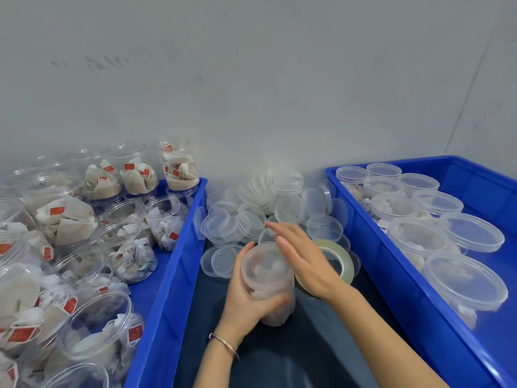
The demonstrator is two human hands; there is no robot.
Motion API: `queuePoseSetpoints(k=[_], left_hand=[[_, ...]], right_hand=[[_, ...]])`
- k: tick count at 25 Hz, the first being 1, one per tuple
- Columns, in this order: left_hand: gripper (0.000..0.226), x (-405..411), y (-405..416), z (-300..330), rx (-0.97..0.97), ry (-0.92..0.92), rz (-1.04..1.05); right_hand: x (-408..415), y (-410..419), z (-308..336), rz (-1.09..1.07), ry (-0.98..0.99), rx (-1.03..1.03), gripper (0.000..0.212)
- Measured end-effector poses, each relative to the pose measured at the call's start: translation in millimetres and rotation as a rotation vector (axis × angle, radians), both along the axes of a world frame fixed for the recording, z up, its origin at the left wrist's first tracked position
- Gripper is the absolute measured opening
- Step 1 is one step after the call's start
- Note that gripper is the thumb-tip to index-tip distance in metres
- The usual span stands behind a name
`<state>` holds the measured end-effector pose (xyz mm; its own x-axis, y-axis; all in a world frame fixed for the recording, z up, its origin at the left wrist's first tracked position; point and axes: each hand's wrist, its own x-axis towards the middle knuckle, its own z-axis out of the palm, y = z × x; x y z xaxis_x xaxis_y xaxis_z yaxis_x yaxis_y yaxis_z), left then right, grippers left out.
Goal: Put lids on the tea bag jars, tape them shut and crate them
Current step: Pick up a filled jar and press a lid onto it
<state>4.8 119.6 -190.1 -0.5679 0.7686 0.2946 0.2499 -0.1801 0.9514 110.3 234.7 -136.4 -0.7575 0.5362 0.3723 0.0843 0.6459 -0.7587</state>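
You are gripping the jar (pixel 268 278) with your left hand (pixel 246 299), fingers curled round its lower wall, just in front of the lid pile (pixel 268 208) — it is looking light, thin and slick, so be holding low and gently. Your right hand (pixel 303 257) is hovering flat, fingers straight and together, over its lid (pixel 261 261), with the tape roll (pixel 335 259) lying just behind that hand.

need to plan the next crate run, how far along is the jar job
Done: about ten lidded jars stand in the right crate. In hand: the left hand grips a lidded jar; the right hand, fingers straight, is by its lid, the tape roll behind it. Left: many open jars in the left crate; spare lids piled between.
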Motion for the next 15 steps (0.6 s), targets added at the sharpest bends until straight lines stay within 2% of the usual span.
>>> queuePoseSetpoints(k=[1, 3, 5, 6, 8, 9, 11, 12, 13, 15], left_hand=[[0.112, -2.8, -1.7, -0.6, -0.005, -0.003, -0.053], [0.128, -3.8, -13.5, 1.2, -0.029, -0.028, -0.134], [0.117, -0.7, -19.0, 13.6, 0.003, -0.08, -0.092], [0.102, 2.7, -19.5, 20.1, 0.045, -0.12, -0.043], [0.067, 8.6, -18.7, 34.6, 0.136, -0.171, 0.107], [0.052, 10.1, -17.5, 40.4, 0.177, -0.168, 0.185], [0.03, 14.3, -14.3, 60.9, 0.224, -0.067, 0.269], [0.027, 17.5, -11.4, 74.4, 0.212, -0.009, 0.257], [0.028, 20.4, -7.1, 86.3, 0.176, 0.039, 0.211], [0.045, 25.7, 5.9, 105.4, 0.028, 0.157, 0.099]], right_hand=[[11.9, 12.6, -6.4, -0.126, -0.075, 0.073, 0.042], [38.9, 28.6, -26.1, -0.237, -0.491, 0.34, 0.044], [51.9, 32.2, -42.8, -0.158, -0.864, 0.513, 0.056], [52.7, 30.9, -48.4, -0.15, -0.92, 0.548, 0.055], [46.0, 28.6, -48.9, -0.219, -0.789, 0.567, 0.039], [41.5, 27.7, -41.8, -0.297, -0.643, 0.492, 0.034], [33.7, 23.2, -15.0, -0.451, -0.27, 0.134, 0.037], [32.6, 19.0, 2.1, -0.479, -0.102, 0.001, 0.041], [32.1, 12.8, 16.5, -0.475, 0.019, 0.0, 0.043], [30.3, -8.3, 37.6, -0.412, 0.102, 0.179, 0.04]])
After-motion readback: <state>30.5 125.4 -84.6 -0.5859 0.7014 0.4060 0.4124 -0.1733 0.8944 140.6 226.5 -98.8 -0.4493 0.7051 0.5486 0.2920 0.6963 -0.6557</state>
